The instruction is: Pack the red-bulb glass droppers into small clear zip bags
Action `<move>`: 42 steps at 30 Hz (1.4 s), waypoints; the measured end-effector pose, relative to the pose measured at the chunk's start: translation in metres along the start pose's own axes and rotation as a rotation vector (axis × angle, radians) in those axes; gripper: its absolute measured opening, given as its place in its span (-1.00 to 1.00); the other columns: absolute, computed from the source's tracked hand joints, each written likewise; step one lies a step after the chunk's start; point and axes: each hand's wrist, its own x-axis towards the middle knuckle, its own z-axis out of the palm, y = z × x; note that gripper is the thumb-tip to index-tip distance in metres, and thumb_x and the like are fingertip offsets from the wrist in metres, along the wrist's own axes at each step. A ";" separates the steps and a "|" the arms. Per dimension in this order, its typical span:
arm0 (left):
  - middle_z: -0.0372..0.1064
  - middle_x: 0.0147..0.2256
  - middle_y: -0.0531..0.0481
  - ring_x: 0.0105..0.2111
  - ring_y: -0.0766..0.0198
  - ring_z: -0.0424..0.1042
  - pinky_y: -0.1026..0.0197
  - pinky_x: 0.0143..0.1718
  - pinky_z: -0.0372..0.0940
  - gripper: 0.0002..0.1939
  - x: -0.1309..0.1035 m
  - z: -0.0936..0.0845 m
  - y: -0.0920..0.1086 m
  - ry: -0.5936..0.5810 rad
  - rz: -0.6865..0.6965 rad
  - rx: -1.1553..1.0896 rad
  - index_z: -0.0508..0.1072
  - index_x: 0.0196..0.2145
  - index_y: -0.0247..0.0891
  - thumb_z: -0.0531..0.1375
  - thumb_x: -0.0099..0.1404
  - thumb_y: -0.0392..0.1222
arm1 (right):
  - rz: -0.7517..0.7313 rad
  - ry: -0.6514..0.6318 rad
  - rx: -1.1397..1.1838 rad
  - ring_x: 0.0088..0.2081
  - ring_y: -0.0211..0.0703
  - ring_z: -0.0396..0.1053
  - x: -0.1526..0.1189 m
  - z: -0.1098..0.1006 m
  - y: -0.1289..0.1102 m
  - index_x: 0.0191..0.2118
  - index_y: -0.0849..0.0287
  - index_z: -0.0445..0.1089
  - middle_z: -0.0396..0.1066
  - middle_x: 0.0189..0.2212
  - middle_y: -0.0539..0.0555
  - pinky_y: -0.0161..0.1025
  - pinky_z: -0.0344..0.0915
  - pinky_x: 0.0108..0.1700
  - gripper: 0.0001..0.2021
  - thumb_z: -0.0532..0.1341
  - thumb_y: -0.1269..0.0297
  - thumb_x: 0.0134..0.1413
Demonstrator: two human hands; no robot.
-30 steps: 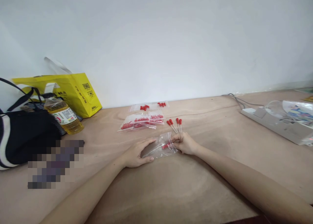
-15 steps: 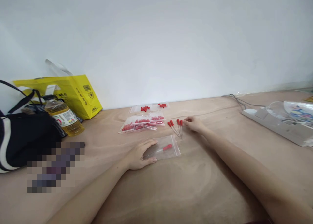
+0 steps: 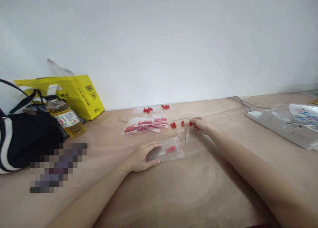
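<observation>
My left hand (image 3: 144, 157) rests on the wooden table at the left end of a clear zip bag (image 3: 162, 156), thumb and fingers spread along its two sides. Inside that bag lies a dropper (image 3: 170, 149) with a red rubber bulb; its left end is hidden by my hand. My right hand (image 3: 199, 124) pinches the red bulb of another dropper (image 3: 187, 132), whose clear tube slants down toward the bag. To its left are three more red-bulbed droppers: an upright-looking dropper (image 3: 182, 125) and two slanted droppers (image 3: 175, 125) side by side.
Behind the hands lie several zip bags (image 3: 149, 122) of red bulbs, with loose red bulbs (image 3: 148, 110) farther back. A yellow bag (image 3: 81, 95), an oil bottle (image 3: 67, 118) and a dark bag (image 3: 29, 138) stand left. A white power strip (image 3: 275, 130) and cables lie right.
My right hand has drawn one dropper away from the others to the right, and its tube now slants. My left hand and the zip bag stay nearly in place.
</observation>
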 end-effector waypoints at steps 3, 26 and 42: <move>0.12 0.10 -0.11 0.09 0.10 0.10 0.04 0.08 0.06 -0.46 0.001 0.001 -0.001 -0.003 0.006 -0.004 0.15 0.06 -0.23 0.12 0.16 0.00 | 0.055 -0.001 0.124 -0.71 -0.41 0.17 -0.021 -0.006 -0.003 -0.61 0.22 0.24 0.29 -0.72 -0.02 -0.46 0.09 -0.68 -0.85 0.18 0.37 -0.12; 0.15 0.08 -0.11 0.07 0.07 0.13 0.02 0.06 0.08 -0.45 -0.001 0.001 0.000 0.029 -0.025 0.016 0.16 0.05 -0.21 0.14 0.14 0.01 | 0.201 -0.087 0.540 -0.60 -0.36 0.33 -0.105 0.036 -0.011 -0.48 0.19 0.20 0.35 -0.64 -0.04 -0.40 0.32 -0.50 -0.87 0.21 0.39 -0.10; 0.16 0.08 -0.10 0.09 0.09 0.12 0.03 0.07 0.06 -0.47 0.001 0.003 -0.003 0.024 -0.010 0.005 0.20 0.04 -0.22 0.14 0.14 0.01 | 0.133 -0.632 -0.062 -0.73 -0.45 0.19 -0.103 0.034 -0.006 -0.41 0.27 0.36 0.28 -0.74 -0.12 -0.47 0.14 -0.67 -0.69 0.34 0.22 -0.36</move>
